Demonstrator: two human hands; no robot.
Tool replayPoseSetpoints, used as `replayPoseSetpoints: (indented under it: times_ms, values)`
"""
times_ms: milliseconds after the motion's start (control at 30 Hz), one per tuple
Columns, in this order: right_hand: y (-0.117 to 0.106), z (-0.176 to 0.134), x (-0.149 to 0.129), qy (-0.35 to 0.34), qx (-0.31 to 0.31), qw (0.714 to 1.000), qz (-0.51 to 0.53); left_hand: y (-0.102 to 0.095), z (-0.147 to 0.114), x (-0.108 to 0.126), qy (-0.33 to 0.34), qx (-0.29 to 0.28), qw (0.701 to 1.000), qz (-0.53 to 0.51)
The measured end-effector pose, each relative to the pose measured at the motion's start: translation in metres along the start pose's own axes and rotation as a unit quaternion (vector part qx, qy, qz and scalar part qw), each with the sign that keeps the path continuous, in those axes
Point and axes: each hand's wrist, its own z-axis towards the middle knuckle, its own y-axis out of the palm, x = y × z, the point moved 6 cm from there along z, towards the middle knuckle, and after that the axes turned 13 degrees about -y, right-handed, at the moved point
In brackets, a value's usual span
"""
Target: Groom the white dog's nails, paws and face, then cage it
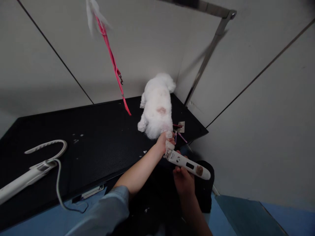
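A fluffy white dog (pixel 157 101) lies or stands on the black table, facing away, with a pinkish patch on its back. My left hand (pixel 163 141) is closed around one of its legs at the table's near edge, and the dog's paw (pixel 169 146) sticks out past my fingers. In my right hand (pixel 183 177) is a white hair clipper (pixel 189 164) with a dark display and a brown spot. Its blade end meets the paw; whether it touches the fur I cannot tell.
The black grooming table (pixel 98 137) carries small fur tufts. A red-handled tool (pixel 177 126) and purple scissors (pixel 182 137) lie right of the dog. A pink strap (pixel 112 59) hangs at left. A metal arm (pixel 209 55) rises behind. A white corded device (pixel 29 177) sits at the left.
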Motion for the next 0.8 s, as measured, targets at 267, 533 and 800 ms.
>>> replayPoseSetpoints:
  times_ms: [267,533,800]
  values:
    - [0.027,0.0,-0.056,-0.217,-0.227,0.914,-0.258,0.002,0.002,0.002,0.006,0.017,1.0,0.013]
    - [0.036,-0.005,-0.052,-0.256,-0.21,0.893,-0.306,0.003,0.001,0.001,0.018,0.047,0.998,0.035]
    - [0.038,-0.01,-0.05,-0.237,-0.179,0.907,-0.298,-0.005,0.007,0.0,0.028,0.06,0.997,0.046]
